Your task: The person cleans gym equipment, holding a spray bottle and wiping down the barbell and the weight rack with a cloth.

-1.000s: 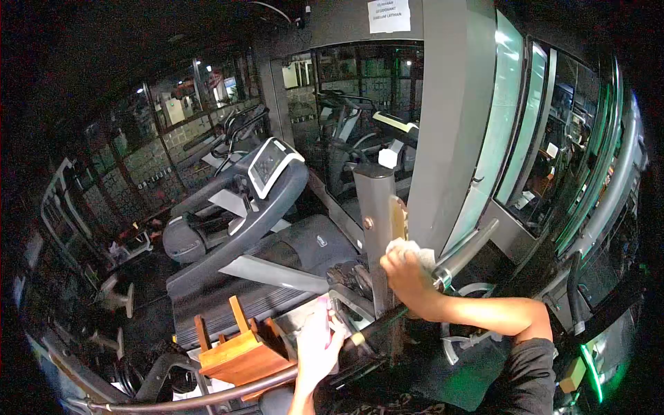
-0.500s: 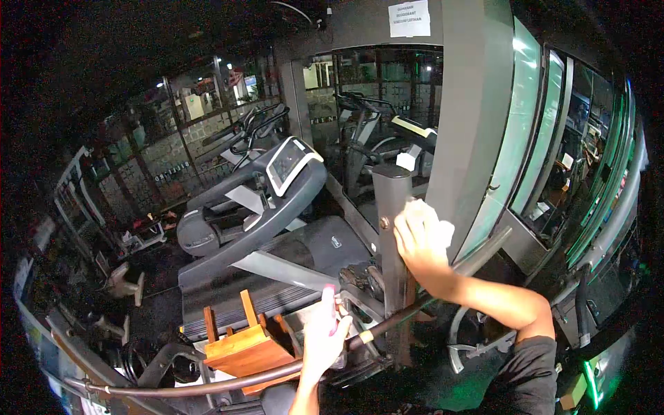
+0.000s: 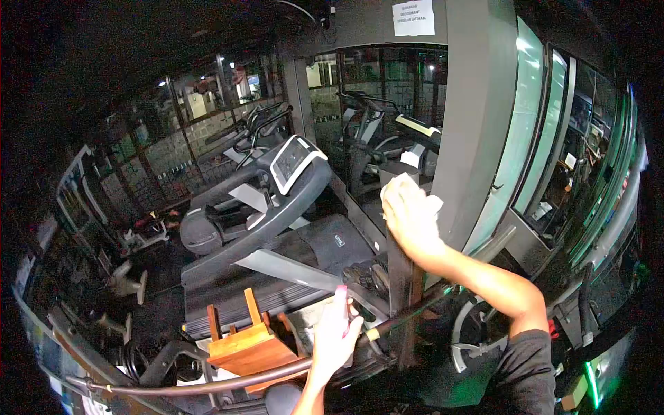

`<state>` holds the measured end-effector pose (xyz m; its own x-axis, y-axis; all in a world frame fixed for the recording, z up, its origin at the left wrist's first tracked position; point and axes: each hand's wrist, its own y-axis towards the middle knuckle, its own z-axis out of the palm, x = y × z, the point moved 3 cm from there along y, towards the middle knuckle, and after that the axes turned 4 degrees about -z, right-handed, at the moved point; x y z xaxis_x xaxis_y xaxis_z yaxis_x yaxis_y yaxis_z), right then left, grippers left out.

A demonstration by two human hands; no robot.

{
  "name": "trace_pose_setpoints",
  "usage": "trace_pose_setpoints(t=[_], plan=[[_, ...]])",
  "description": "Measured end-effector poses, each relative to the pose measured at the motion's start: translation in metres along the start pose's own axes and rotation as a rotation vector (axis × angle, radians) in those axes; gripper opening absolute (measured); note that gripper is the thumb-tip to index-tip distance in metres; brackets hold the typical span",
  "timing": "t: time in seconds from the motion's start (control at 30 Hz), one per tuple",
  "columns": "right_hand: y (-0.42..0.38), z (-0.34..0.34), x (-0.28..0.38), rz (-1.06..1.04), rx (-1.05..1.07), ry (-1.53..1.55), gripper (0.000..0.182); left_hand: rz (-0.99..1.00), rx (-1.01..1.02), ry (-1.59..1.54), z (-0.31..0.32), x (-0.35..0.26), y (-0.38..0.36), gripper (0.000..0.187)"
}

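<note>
My right hand (image 3: 413, 220) is closed over a white cloth (image 3: 434, 205), whose edges stick out beside the fingers; overexposure blurs its detail. The hand lies against the upper part of a dark upright post (image 3: 401, 283) and hides much of its top. Lower and to the left, my left hand (image 3: 330, 346) is wrapped round a slim object with a pink top (image 3: 342, 296). Its lower part is hidden by the palm, so I cannot make out its kind. A long dark bar (image 3: 207, 389) passes close by the left hand.
A treadmill (image 3: 332, 242) with a console (image 3: 294, 162) stands beyond the post. An upturned wooden stool (image 3: 252, 349) lies at lower left. Glass panels (image 3: 515, 152) run along the right, and a paper sign (image 3: 413, 18) hangs above.
My right hand has slid up the post with the cloth, covering more of its top. My left hand keeps its grip on the pink-topped object. The view has shifted slightly.
</note>
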<state>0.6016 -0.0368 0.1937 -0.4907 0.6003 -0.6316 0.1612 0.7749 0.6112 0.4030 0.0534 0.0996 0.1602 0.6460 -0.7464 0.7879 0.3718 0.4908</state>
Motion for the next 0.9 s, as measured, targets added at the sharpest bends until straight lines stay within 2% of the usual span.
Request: trace_pose_setpoints(t=[0.1, 0.17, 0.2, 0.27, 0.3, 0.4, 0.47, 0.5, 0.53, 0.57, 0.63, 0.7, 0.77, 0.83, 0.9], plan=[[-0.029, 0.004, 0.034, -0.01, 0.258, -0.128, 0.05, 0.032, -0.059, -0.079, 0.003, 0.009, -0.002, 0.067], [-0.039, -0.014, 0.037, -0.234, 0.347, -0.384, 0.05, 0.007, -0.07, -0.136, 0.002, 0.013, -0.004, 0.067], [-0.045, -0.011, 0.041, -0.237, 0.344, -0.382, 0.05, -0.044, -0.041, -0.151, 0.002, 0.013, -0.005, 0.067], [-0.064, 0.006, 0.053, -0.096, 0.28, -0.218, 0.044, -0.034, -0.015, -0.093, -0.003, 0.0, -0.003, 0.067], [-0.077, 0.009, 0.056, -0.115, 0.298, -0.171, 0.04, -0.017, 0.015, -0.036, -0.003, -0.004, -0.003, 0.066], [-0.095, 0.015, 0.067, -0.34, 0.469, 0.042, 0.026, -0.043, 0.049, -0.025, -0.003, -0.008, -0.005, 0.064], [-0.08, 0.006, 0.066, -0.431, 0.501, 0.26, 0.017, -0.082, 0.071, -0.02, -0.002, -0.006, -0.003, 0.063], [-0.061, -0.001, 0.062, -0.344, 0.391, 0.297, 0.014, -0.007, 0.023, -0.005, 0.0, -0.002, -0.004, 0.064], [-0.041, -0.012, 0.056, -0.066, 0.253, 0.42, 0.013, 0.067, -0.023, 0.011, 0.001, 0.0, -0.005, 0.064], [-0.025, -0.018, 0.049, -0.129, -0.016, 0.38, 0.021, 0.066, -0.021, 0.008, 0.001, -0.001, -0.005, 0.064], [-0.008, 0.01, 0.046, -0.204, 0.089, 0.168, 0.039, 0.021, 0.004, -0.009, -0.001, 0.0, -0.003, 0.064], [-0.015, 0.073, 0.053, -0.282, 0.135, -0.049, 0.042, 0.015, 0.015, -0.007, -0.001, 0.001, -0.003, 0.064], [-0.013, 0.081, 0.074, -0.266, 0.287, -0.107, 0.042, 0.01, 0.023, -0.002, -0.001, 0.002, -0.003, 0.063], [-0.014, 0.078, 0.086, -0.049, 0.318, -0.332, 0.043, 0.049, 0.009, -0.05, -0.002, 0.0, -0.003, 0.062], [-0.021, 0.095, 0.094, -0.06, 0.31, -0.395, 0.043, -0.006, 0.013, -0.065, -0.003, 0.0, -0.005, 0.059]])
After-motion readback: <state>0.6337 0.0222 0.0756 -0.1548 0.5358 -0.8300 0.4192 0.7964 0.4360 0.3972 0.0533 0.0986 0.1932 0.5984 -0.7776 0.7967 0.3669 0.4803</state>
